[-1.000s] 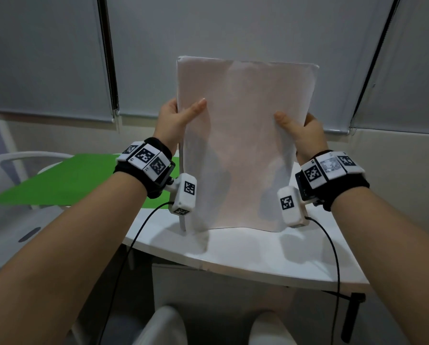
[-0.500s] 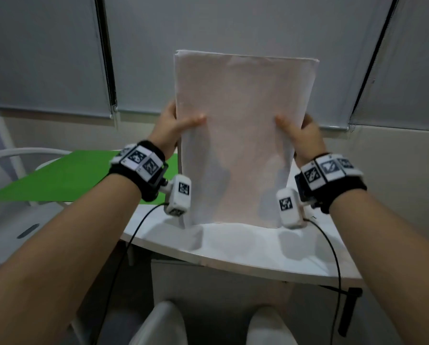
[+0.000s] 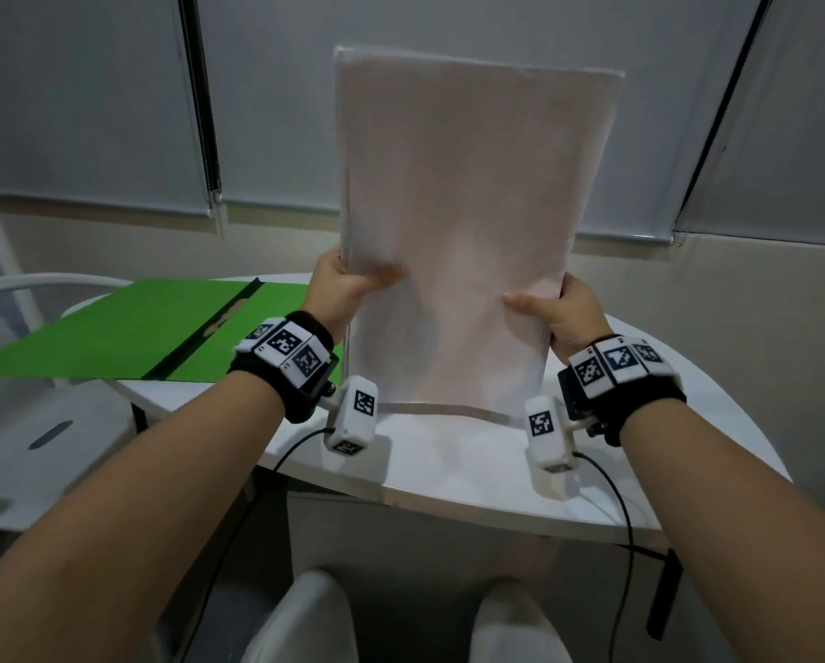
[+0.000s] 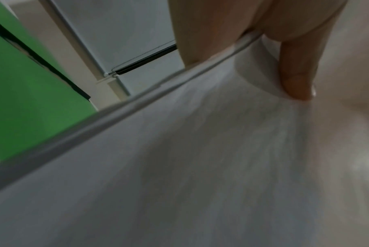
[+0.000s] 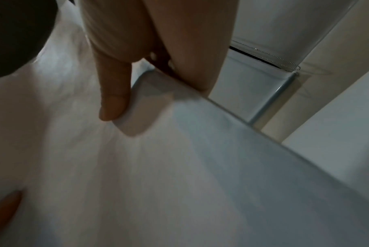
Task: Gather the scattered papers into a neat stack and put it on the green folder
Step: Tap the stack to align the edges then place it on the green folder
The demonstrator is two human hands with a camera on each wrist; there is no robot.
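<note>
A stack of white papers (image 3: 468,222) stands upright on its bottom edge on the white table (image 3: 448,476). My left hand (image 3: 348,284) grips its left edge, thumb on the near face, other fingers behind. My right hand (image 3: 558,308) grips the right edge the same way. The paper stack (image 4: 200,158) fills the left wrist view with the thumb (image 4: 295,75) pressed on it. The right wrist view shows the thumb (image 5: 114,93) on the papers (image 5: 158,175). An open green folder (image 3: 128,327) lies flat on the table to the left, also seen as the green folder (image 4: 25,100).
A white chair (image 3: 27,356) stands at the left beside the folder. Grey roller blinds (image 3: 80,98) cover the wall behind the table. The table's near edge (image 3: 448,509) curves in front of my knees. Cables hang from both wrist cameras.
Both hands slid down the sides of the stack toward its lower half. The stack stays upright on the table. The view tilted so more of the green folder shows.
</note>
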